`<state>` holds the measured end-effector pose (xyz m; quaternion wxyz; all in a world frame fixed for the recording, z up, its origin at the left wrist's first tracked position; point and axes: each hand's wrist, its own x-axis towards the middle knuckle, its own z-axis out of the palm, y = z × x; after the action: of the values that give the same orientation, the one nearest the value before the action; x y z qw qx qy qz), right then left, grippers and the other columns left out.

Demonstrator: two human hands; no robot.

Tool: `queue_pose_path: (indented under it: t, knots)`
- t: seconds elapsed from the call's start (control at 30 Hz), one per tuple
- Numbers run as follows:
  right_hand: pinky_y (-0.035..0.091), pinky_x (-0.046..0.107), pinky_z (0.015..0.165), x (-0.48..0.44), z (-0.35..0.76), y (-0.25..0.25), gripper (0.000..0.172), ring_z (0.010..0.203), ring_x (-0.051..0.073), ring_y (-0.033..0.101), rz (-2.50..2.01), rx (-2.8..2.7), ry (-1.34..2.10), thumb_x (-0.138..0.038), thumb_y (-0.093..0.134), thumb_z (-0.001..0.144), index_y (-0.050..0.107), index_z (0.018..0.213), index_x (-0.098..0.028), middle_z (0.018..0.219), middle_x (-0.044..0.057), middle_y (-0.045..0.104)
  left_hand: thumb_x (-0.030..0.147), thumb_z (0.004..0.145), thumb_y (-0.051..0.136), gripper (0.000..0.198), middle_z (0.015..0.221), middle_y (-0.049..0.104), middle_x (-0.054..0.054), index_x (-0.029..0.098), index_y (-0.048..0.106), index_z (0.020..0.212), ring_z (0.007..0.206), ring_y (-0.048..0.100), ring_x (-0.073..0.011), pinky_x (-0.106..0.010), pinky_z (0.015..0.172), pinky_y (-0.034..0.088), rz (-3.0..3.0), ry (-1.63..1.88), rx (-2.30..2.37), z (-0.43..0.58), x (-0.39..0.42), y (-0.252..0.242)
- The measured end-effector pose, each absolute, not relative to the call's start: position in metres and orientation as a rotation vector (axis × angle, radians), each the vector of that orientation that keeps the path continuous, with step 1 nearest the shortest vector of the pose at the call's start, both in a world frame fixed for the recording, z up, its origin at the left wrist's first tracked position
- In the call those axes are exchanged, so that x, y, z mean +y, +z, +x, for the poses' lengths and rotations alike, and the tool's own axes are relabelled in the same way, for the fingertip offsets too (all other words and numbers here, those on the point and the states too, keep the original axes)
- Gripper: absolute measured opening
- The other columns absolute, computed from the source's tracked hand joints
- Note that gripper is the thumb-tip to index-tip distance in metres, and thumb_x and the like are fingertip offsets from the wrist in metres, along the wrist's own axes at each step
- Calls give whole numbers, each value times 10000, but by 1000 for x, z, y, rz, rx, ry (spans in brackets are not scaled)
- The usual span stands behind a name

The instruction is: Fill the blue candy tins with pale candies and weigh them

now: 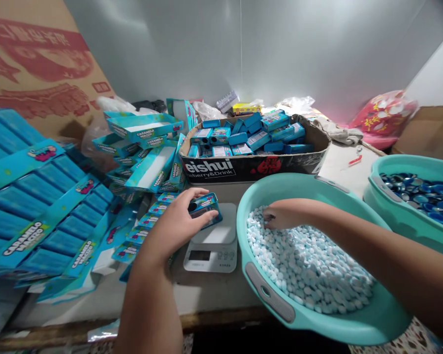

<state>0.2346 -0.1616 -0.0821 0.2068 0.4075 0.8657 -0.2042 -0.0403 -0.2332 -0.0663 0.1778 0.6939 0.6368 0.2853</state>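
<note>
My left hand [187, 216] is closed around a small blue candy box [211, 206] with a dark round spot near its end. It holds the box tilted over the white digital scale [211, 260]; whether the box rests on the scale's plate I cannot tell. My right hand [276, 215] is dug into the pale blue and white candies [317, 270] at the left side of a turquoise basin [376, 324]. Its fingers are curled and partly hidden among the candies.
Behind the scale stands a cut-down black carton [243, 169] full of blue boxes. Filled display trays [40, 216] are stacked at the left, beside piled open trays [143, 129]. A second turquoise basin [380, 187] at the right holds shiny blue round pieces [424, 196].
</note>
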Motion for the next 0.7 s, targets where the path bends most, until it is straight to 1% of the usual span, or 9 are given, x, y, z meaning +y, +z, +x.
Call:
queue_pose_path:
  t: [0.17,0.33,0.47,0.7]
  knots:
    - [337,278,566,-162,234,-80,289,675,169,541,1137,2400,-614,-413,530,870,677,952,-178,885,80,677,525,846,588,407,1192,637,-58,254,592,1149,1107,600,-238,-378,935,487,1939,1037,1856,-35,-231,-66]
    - [339,284,574,-162,233,-80,274,662,158,525,1147,2394,-655,-390,531,870,672,929,-163,861,78,672,452,904,536,299,1093,657,-61,213,632,1056,1060,600,-226,-351,933,461,2105,1211,2014,-38,-230,-64]
    - [329,285,567,-162,234,-81,244,647,162,512,1149,2398,-659,-369,544,860,675,918,-171,855,78,668,442,927,499,292,1051,660,-55,202,641,1013,1029,605,-219,-328,897,459,2143,1240,2041,-38,-230,-64]
    - [318,281,557,-163,235,-82,237,644,161,501,1123,2424,-628,-353,521,874,669,899,-170,839,79,665,448,940,467,304,1031,675,-45,207,651,967,1013,615,-217,-318,882,451,2163,1130,2035,-38,-228,-66]
